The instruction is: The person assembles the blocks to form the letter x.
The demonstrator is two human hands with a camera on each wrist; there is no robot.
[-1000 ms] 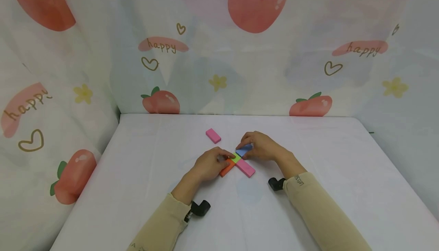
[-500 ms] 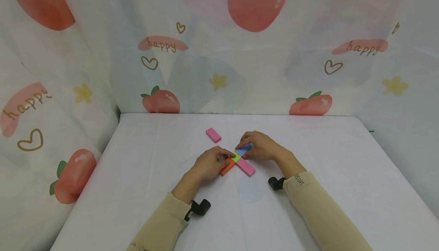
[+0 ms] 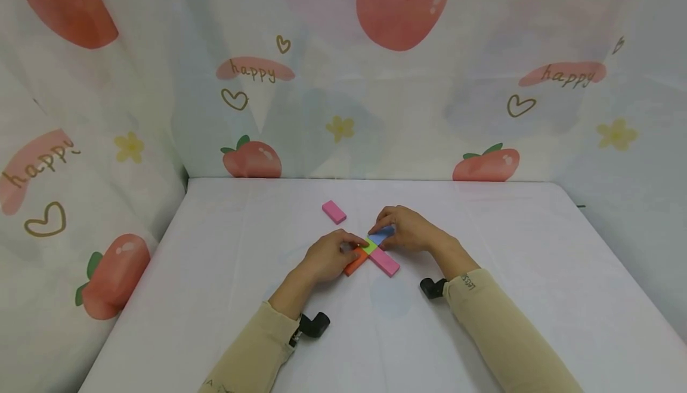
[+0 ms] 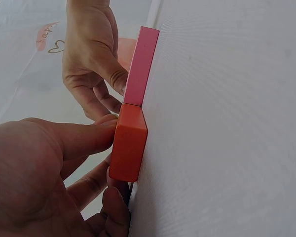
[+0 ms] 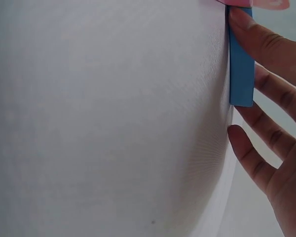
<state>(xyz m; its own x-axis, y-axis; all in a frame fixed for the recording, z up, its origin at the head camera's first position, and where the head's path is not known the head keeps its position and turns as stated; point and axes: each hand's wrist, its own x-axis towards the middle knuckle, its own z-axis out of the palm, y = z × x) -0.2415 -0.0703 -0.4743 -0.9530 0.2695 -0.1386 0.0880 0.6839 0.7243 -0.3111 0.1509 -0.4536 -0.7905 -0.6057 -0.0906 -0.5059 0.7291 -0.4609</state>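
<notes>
My bent right hand (image 3: 410, 229) pinched the blue block (image 3: 383, 235), just now closed up against the green block (image 3: 371, 247) on the surface (image 3: 526, 232), so it fit snugly like the near pink block (image 3: 385, 262) and the orange block (image 3: 355, 265) my bent left hand (image 3: 326, 256) pinched.

The blue block (image 3: 380, 236) in the right hand (image 3: 410, 229) has settled against the green block (image 3: 371, 247) by the left hand's index finger — its end showed dark there a second ago; now the two colours meet.
</notes>
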